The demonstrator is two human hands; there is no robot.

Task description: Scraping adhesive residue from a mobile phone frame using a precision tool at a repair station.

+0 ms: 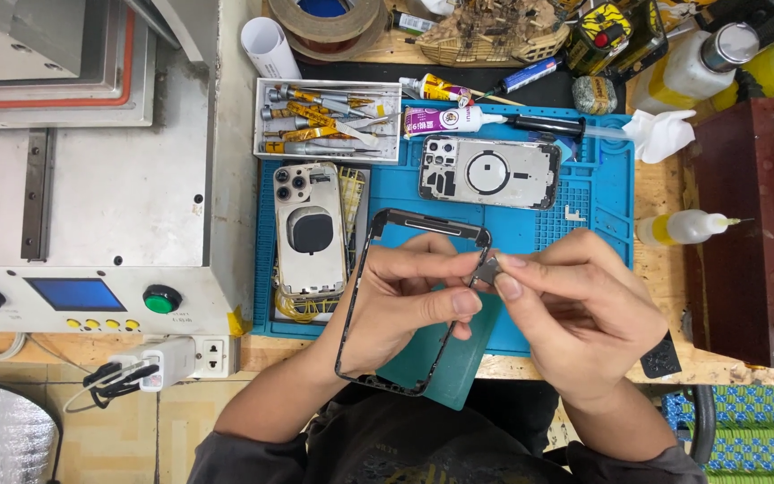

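Two hands at work: both raised above the near edge of a blue work mat [584, 202]; items listed from largest to smallest.
Machine: grey metal unit [91, 179] at left of the bench; front panel carries a blue screen, a red button and a green button.
Work mat: blue, gridded, lying on a wooden bench; upper edge crowded with tools and tubes.
Tool tray: white rectangular tray [326, 119] just beyond the mat's far left corner; holds tweezers and small drivers with yellow bands.
Rear housing, right: grey phone back shell [488, 172] lying inner face up, lengthwise across the mat; circular ring at centre.
Rear housing, left: pale phone back shell [310, 229] at the mat's left edge, camera holes toward the far side; dark rounded pad at centre.
Phone frame: thin black rectangular bezel [378, 305], empty in the middle; held off the mat, tilted, its far end toward the mat's centre.
Left hand [409, 300]: fingers passed through the frame opening and closed on its right rail; thumb extended toward the small part.
Right hand [575, 309]: thumb and forefinger pinched shut on a small grey metal part [485, 272]; part touching the frame's upper right corner.
Squeeze bottle: small clear bottle [681, 228] with yellowish liquid, lying on the bench right of the mat; nozzle pointing right.
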